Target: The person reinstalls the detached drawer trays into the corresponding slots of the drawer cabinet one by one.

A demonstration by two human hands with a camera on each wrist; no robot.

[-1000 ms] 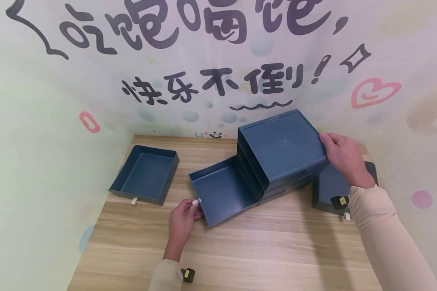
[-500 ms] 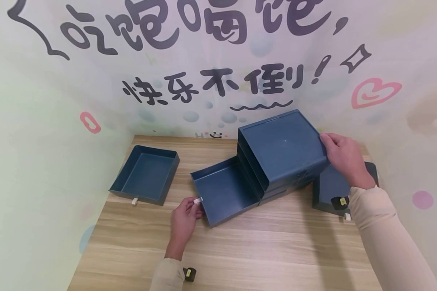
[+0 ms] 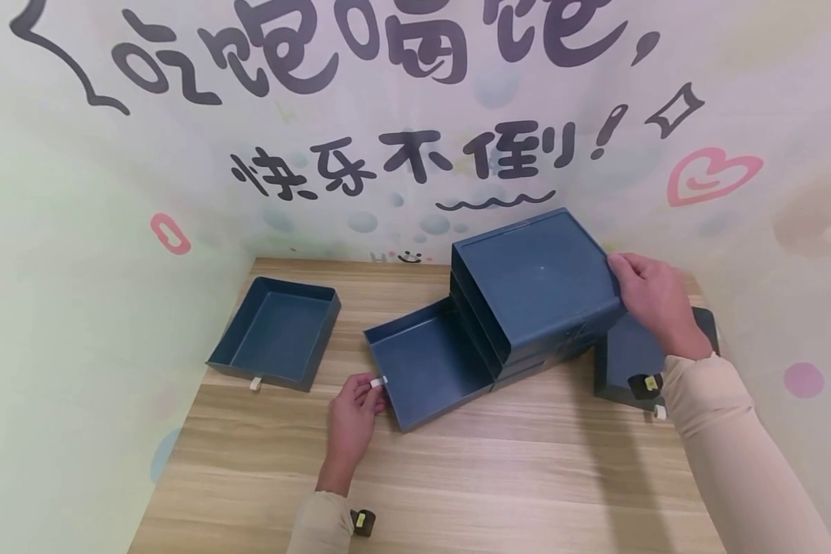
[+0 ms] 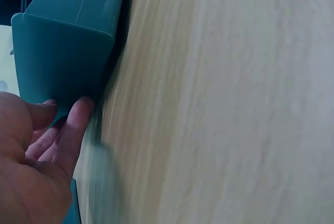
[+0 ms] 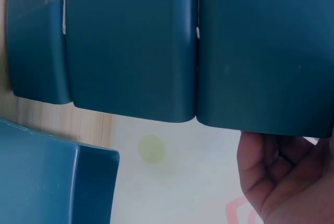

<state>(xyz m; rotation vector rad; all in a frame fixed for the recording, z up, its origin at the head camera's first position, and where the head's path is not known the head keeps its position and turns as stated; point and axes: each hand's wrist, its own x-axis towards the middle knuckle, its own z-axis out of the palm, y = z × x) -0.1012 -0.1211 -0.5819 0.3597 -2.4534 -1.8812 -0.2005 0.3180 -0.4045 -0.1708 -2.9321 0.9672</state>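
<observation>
At the far left a loose blue drawer [image 3: 284,327] lies on the table [image 3: 471,477]. To its right, my left hand [image 3: 350,419] pinches the white tab [image 3: 378,382] of the extended drawer [image 3: 435,368], which sits mostly outside the cabinet's [image 3: 543,273] lowest level. Over the last second that drawer has crept slightly right, so I judge its slide inward barely begun. My right hand [image 3: 654,298] grips the cabinet's right edge, probably bracing it; beyond, another drawer [image 3: 626,354] lies partly hidden.
</observation>
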